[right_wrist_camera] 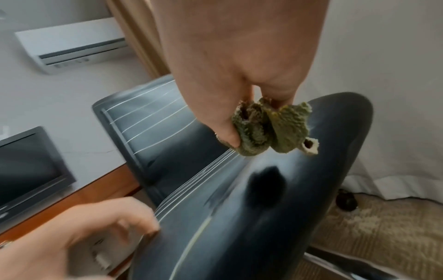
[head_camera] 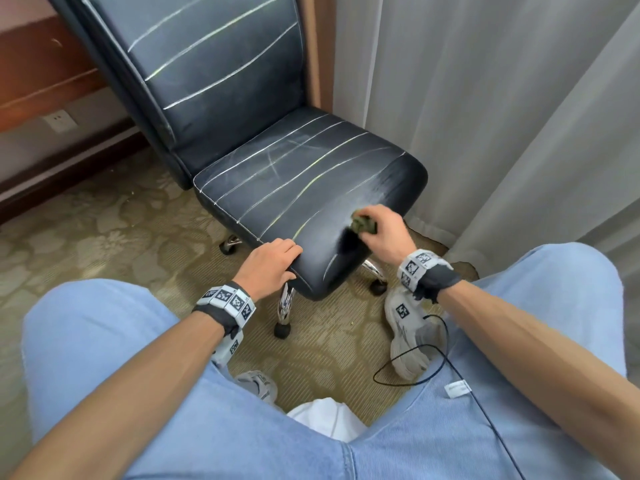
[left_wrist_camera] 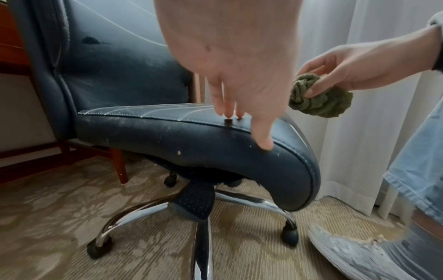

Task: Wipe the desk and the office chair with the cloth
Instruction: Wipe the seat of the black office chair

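Observation:
A dark blue office chair (head_camera: 294,174) with pale stitch lines stands in front of me, its seat dusty. My left hand (head_camera: 273,261) holds the seat's front left corner, fingers on top and thumb (left_wrist_camera: 263,140) on the side edge. My right hand (head_camera: 377,230) grips a bunched green cloth (head_camera: 363,225) just above the front right part of the seat. The cloth (left_wrist_camera: 321,100) hangs clear of the leather in the left wrist view. In the right wrist view the cloth (right_wrist_camera: 268,130) casts a dark shadow on the seat (right_wrist_camera: 263,217).
White curtains (head_camera: 502,98) hang close on the right. A wooden desk (head_camera: 41,84) is behind the chair on the left, with a monitor (right_wrist_camera: 26,166) on it. Chrome chair legs (left_wrist_camera: 203,246) with castors spread over patterned carpet. My shoe (head_camera: 412,337) and a black cable (head_camera: 446,362) lie near the base.

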Demonstrator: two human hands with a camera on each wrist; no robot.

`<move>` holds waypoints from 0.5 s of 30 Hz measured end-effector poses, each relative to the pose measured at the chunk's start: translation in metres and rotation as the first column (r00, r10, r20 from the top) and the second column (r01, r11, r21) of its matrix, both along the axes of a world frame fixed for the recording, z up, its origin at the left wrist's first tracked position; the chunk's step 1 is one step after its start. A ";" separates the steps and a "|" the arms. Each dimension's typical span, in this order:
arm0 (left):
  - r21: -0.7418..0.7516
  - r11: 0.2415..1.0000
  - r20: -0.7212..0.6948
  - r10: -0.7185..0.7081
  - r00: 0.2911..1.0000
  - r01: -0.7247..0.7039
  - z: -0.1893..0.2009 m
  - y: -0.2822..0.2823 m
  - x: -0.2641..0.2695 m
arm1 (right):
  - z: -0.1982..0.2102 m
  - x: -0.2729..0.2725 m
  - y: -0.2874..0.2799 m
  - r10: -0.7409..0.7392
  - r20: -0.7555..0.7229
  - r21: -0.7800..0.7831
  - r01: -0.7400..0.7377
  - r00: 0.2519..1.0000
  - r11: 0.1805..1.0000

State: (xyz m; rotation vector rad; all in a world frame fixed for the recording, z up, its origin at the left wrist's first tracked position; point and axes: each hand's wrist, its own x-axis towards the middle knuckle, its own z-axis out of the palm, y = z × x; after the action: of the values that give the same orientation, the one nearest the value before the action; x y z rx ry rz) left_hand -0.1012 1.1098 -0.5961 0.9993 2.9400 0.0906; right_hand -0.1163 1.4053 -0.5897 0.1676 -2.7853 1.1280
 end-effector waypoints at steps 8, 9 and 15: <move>-0.055 0.998 0.034 -0.025 0.999 0.027 0.003 -0.005 -0.003 | -0.003 -0.031 0.012 -0.283 0.106 -0.109 0.294 0.953 0.950; -0.051 0.998 0.029 -0.025 0.999 0.026 0.002 -0.005 -0.002 | -0.006 -0.030 0.005 -0.271 0.117 -0.111 0.284 0.955 0.952; -0.037 0.999 0.011 -0.023 1.000 0.024 -0.001 -0.004 -0.004 | -0.036 0.003 -0.035 -0.259 0.050 -0.056 0.262 0.964 0.963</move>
State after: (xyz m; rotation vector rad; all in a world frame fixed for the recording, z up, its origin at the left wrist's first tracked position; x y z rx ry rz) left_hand -0.1055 1.1055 -0.5973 1.0245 2.9079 0.0402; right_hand -0.1137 1.3707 -0.6258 -0.2262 -2.7008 1.1594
